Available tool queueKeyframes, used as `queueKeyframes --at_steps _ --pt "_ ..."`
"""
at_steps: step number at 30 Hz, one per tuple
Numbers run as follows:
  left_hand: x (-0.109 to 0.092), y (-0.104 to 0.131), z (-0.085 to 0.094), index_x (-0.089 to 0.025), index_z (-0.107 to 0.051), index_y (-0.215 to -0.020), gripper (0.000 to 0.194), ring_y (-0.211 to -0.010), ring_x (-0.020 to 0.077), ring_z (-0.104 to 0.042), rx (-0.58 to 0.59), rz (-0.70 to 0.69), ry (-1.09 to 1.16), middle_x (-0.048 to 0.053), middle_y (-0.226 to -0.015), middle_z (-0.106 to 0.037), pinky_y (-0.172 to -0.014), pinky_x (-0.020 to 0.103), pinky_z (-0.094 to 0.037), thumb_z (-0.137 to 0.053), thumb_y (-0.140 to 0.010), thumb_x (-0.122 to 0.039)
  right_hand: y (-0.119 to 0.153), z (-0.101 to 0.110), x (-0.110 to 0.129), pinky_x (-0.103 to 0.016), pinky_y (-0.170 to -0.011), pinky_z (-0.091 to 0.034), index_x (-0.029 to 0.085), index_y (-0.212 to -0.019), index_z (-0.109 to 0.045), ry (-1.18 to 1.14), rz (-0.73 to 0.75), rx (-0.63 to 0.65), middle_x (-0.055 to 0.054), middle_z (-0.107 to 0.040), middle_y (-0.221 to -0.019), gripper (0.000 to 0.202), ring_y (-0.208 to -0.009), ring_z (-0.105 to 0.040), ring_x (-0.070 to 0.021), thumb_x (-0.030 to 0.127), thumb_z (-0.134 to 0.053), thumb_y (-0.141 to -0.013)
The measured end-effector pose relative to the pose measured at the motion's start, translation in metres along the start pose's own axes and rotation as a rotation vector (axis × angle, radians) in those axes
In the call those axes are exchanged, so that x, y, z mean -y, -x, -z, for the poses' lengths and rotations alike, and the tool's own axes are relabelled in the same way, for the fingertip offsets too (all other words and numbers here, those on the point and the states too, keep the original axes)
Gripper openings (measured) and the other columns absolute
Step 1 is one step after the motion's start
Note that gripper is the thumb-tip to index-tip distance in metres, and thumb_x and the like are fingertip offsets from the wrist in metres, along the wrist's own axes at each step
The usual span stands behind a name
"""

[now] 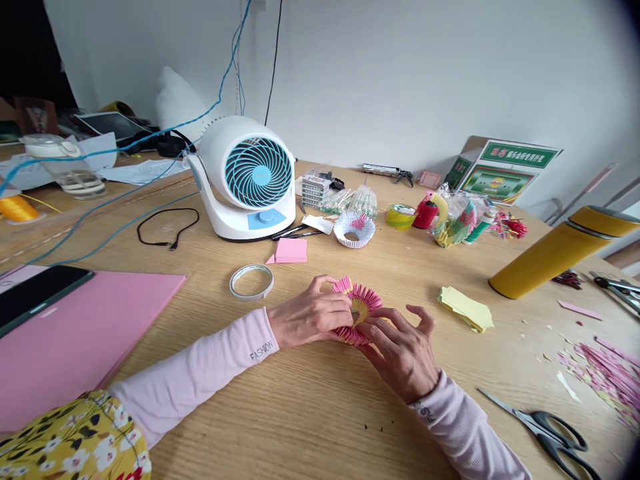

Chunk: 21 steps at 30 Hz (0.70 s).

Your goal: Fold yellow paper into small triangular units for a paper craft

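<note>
A ring of folded paper pieces (367, 297), pink outside and yellow toward its centre, rests on the wooden table between my two hands. My left hand (320, 310) grips its left side, the fingers bent over the folds. On the lower right edge, the fingers of my right hand (400, 343) are closed on the same ring, with the index finger lifted away. My fingers hide part of the ring's lower side. Behind it lie a small stack of pink paper squares (291, 251) and a roll of white tape (251, 282).
A white fan (245, 180) stands at the back left. Scissors (545, 427) lie at the lower right, near paper scraps (600, 373). Yellow paper slips (466, 309) and a tilted-looking yellow flask (555, 257) are to the right. A phone (43, 297) lies on pink sheets (100, 333).
</note>
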State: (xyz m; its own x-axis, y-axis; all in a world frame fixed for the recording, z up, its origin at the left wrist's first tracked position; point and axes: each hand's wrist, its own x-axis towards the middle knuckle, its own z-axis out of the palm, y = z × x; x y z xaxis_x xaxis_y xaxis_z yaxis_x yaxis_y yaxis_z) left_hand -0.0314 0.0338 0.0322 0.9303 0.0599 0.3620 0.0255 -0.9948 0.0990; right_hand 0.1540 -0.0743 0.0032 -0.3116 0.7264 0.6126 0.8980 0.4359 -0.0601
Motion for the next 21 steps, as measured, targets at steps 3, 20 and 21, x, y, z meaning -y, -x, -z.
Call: queueKeyframes --at_steps 3,20,21 --pt "-0.002 0.001 0.004 -0.018 -0.055 -0.101 0.023 -0.109 0.0215 -0.051 0.016 0.027 0.057 0.008 -0.103 -0.063 -0.102 0.045 -0.014 -0.053 -0.084 -0.033 0.001 0.004 -0.003 -0.045 -0.095 -0.012 0.026 -0.099 -0.059 -0.013 -0.001 0.040 0.001 -0.071 -0.091 0.018 -0.094 -0.059 -0.0199 0.022 -0.060 -0.082" --pt "0.020 -0.030 -0.024 -0.014 -0.045 -0.124 0.060 -0.125 0.0254 -0.040 -0.447 0.918 1.633 0.015 -0.135 -0.044 -0.103 0.037 -0.031 -0.040 -0.083 -0.057 -0.016 0.020 -0.031 -0.027 -0.052 -0.046 0.020 -0.099 -0.048 -0.626 -0.824 0.172 0.002 -0.061 -0.060 0.036 -0.047 -0.060 -0.0147 0.052 -0.036 -0.086" --pt "0.018 -0.031 -0.025 -0.014 -0.046 -0.124 0.061 -0.124 0.0266 -0.041 -0.439 0.930 1.659 0.015 -0.134 -0.045 -0.101 0.038 -0.033 -0.041 -0.082 -0.058 -0.019 0.019 -0.032 -0.026 -0.048 -0.045 0.021 -0.098 -0.047 -0.656 -0.859 0.208 0.003 -0.060 -0.057 0.037 -0.044 -0.059 -0.0144 0.054 -0.038 -0.085"
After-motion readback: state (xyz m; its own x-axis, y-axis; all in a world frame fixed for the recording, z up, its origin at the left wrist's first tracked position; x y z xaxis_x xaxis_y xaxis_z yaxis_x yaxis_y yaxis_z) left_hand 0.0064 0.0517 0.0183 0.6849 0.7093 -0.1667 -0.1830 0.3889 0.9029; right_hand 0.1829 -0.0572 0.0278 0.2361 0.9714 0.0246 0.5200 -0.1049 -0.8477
